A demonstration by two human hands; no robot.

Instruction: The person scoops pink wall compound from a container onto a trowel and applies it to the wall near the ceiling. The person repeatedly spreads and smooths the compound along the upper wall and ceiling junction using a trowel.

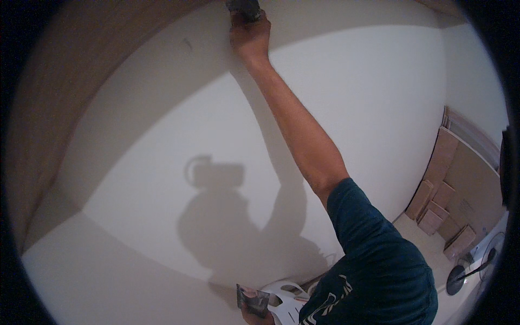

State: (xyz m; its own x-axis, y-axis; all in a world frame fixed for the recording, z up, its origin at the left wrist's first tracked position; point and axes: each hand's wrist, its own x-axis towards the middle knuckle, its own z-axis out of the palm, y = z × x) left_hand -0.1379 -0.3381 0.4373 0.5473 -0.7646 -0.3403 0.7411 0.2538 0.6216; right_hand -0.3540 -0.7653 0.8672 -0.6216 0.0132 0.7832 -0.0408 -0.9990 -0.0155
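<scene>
My right arm stretches up across a white wall (363,103). At the top edge, my right hand (250,40) is closed around a dark, flat-looking tool (246,8), partly cut off by the frame; its exact kind I cannot make out. The tool is at or close to the wall, near a brown wood-toned surface (70,70). Low in the view, my left hand (255,317) grips a putty knife (253,301) with a wide, dark grey, smeared blade. That blade points up, away from the fingers. A small grey mark (187,44) shows on the wall left of my right hand.
A white plastic chair (284,311) stands below, beside my left hand. Brown cardboard sheets and pieces (460,189) lean at the right wall. A fan with a round dark base (456,280) stands at the lower right. My shadow falls on the wall.
</scene>
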